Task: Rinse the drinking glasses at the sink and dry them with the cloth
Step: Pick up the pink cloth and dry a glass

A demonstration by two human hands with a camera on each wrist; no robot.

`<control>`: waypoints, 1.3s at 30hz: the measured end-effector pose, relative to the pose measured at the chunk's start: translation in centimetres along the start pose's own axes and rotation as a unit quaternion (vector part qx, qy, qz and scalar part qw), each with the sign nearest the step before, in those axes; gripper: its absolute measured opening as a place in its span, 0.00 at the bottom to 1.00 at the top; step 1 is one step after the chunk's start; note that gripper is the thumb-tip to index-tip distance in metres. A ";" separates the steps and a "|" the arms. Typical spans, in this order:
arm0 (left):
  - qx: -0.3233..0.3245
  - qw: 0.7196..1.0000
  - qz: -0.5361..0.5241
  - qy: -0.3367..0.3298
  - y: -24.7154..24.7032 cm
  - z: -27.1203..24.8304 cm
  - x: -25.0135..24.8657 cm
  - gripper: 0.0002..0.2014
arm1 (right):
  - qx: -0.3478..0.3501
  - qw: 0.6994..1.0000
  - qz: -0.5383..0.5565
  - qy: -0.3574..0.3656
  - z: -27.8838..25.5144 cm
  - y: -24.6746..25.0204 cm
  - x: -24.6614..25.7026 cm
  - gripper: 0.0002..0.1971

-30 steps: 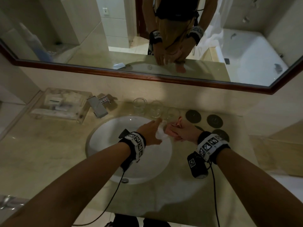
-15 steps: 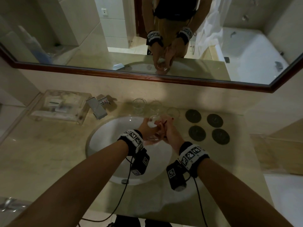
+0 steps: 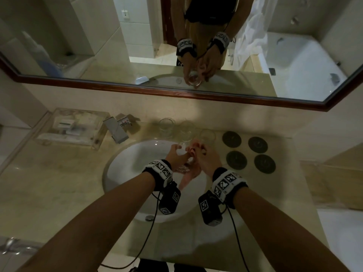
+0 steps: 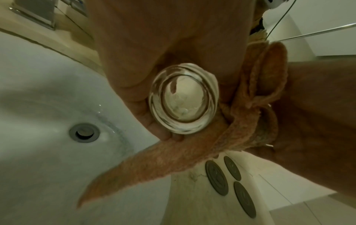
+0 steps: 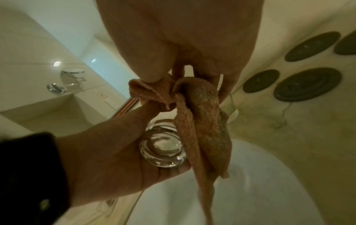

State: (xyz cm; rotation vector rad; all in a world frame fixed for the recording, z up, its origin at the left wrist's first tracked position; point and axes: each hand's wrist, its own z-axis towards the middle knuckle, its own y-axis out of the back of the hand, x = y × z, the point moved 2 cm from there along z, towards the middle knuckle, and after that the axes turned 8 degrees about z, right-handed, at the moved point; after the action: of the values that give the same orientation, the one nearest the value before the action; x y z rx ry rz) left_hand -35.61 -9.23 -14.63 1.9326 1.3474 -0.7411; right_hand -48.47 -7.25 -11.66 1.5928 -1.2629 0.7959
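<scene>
My left hand grips a clear drinking glass over the right side of the white sink; its thick base faces the left wrist camera. My right hand pinches a pink-orange cloth against the glass's right side, and a long tail of the cloth hangs down toward the basin. The same glass shows in my left palm in the right wrist view. Three more clear glasses stand in a row on the counter behind the sink.
A chrome tap stands at the sink's back left beside a clear tray of toiletries. Several dark round coasters lie on the beige counter to the right. A wood-framed mirror spans the wall.
Both hands have drawn closer together over the sink's right side. The glass has turned in my left hand, and the cloth has shifted to the glass's right side, its tail hanging down.
</scene>
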 end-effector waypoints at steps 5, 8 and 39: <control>0.005 1.000 -0.006 -0.019 -0.1 -0.4 -0.4 0.27 | -0.028 0.997 0.061 -0.039 0.1 -0.1 -0.5 0.17; 0.014 0.999 -0.004 -0.035 -0.7 -0.4 -0.4 0.29 | 0.012 0.992 0.094 -0.082 0.5 -1.3 -0.8 0.16; 0.099 0.591 0.719 -0.352 0.6 -1.0 -3.7 0.23 | 0.116 0.973 -0.198 -0.020 0.5 2.5 -2.8 0.43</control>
State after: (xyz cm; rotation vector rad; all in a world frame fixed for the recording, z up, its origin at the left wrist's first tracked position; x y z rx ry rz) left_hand -36.06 -10.72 -11.12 1.7846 -0.8956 -0.5820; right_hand -51.61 -6.78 -13.67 1.9781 -0.8572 0.6757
